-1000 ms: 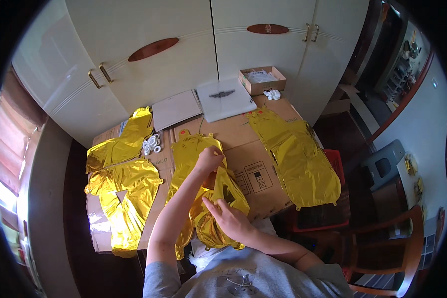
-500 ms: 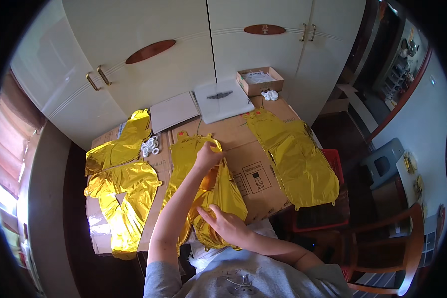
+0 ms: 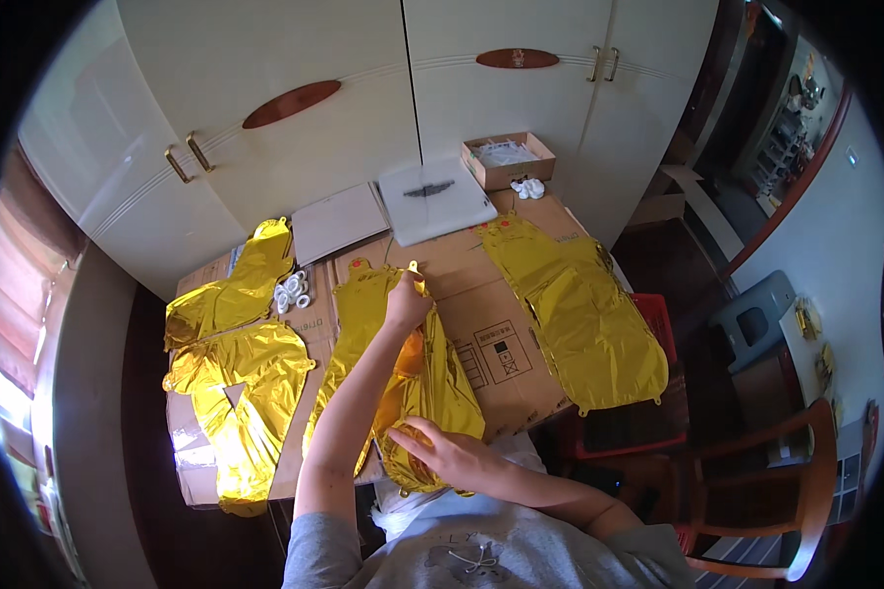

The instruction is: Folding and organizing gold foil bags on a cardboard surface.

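Note:
A gold foil balloon, flat and creased, lies in front of me on the cardboard-covered table. My left hand is closed at its far end, with the foil's upper edge pinched in the fingers just below a small tab. Over the near end rests my right hand, its fingers stretched toward the left and apart, touching the foil. An orange-tinted reflection shows on the foil between my hands. The left fingertips are partly hidden behind the hand.
More flat gold balloons lie at the right, near left and far left. White rings sit beside them. A laptop-like white slab, a grey-beige panel and a cardboard box stand at the back.
My left hand has moved slightly up the balloon toward its tab, which now stands up above my fingers. The right hand has shifted slightly down over the near end.

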